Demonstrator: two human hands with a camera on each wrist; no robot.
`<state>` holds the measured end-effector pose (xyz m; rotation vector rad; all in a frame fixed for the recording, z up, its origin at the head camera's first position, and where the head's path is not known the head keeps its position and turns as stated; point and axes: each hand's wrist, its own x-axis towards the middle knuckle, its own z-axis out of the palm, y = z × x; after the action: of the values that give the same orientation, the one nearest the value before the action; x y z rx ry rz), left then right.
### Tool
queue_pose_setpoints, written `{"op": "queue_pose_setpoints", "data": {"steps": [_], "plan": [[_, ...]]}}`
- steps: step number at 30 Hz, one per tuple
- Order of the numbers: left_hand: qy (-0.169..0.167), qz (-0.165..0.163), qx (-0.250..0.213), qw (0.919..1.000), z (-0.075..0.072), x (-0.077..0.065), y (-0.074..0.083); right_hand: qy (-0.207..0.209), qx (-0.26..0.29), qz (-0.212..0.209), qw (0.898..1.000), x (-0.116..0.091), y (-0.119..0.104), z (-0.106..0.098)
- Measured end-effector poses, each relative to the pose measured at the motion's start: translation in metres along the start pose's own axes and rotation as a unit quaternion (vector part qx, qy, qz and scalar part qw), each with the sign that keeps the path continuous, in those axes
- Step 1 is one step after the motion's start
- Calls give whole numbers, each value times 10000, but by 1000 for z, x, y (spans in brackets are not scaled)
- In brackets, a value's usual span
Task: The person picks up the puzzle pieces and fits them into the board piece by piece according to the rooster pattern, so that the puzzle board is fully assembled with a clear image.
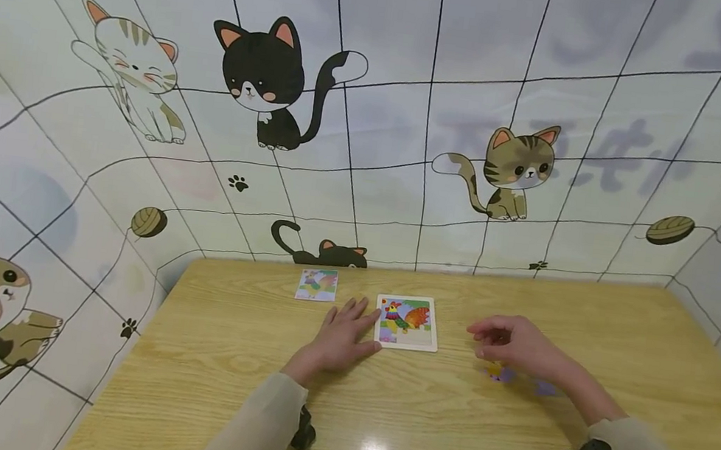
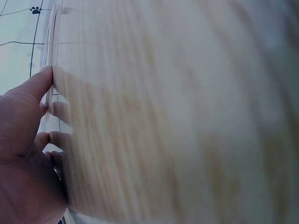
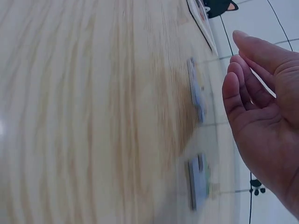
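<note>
A jigsaw puzzle board [image 1: 433,337] with a white frame and a rooster picture lies flat on the table. Its lower right area shows pale bare backing. My left hand [image 1: 341,336] rests flat at the board's left side, fingers spread, thumb at the lower left corner; in the left wrist view the thumb touches the board's edge [image 2: 52,42]. My right hand [image 1: 514,344] hovers to the right of the board, fingers loosely bent with nothing between them. Under it lie a yellow and purple puzzle piece [image 1: 498,374] and a lilac puzzle piece [image 1: 545,388], both partly covered in the head view.
A small rooster picture card [image 1: 316,285] lies at the back left, behind my left hand. The wooden table [image 1: 444,428] meets a wall [image 1: 397,140] printed with cartoon cats at its far edge. Dark wrist cameras sit below both sleeves.
</note>
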<state>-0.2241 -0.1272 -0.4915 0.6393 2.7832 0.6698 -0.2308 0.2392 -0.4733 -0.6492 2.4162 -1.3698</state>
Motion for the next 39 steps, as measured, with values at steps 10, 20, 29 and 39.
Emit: {"op": "queue_pose_setpoints", "data": {"steps": [10,20,29,39], "plan": [[5,22,-129,9999,-3,1,2,-324,-177,-63,9993,-26,10,-21],[27,52,-137,9999,-3,0,-2,-205,-298,-52,9993,-28,20,-11],[42,50,-68,10000,-2,-1,-4,-4,-714,-278,9971,-29,22,-5],[27,50,-115,9999,0,0,-1,-107,-806,-297,9962,-31,22,-6]]}}
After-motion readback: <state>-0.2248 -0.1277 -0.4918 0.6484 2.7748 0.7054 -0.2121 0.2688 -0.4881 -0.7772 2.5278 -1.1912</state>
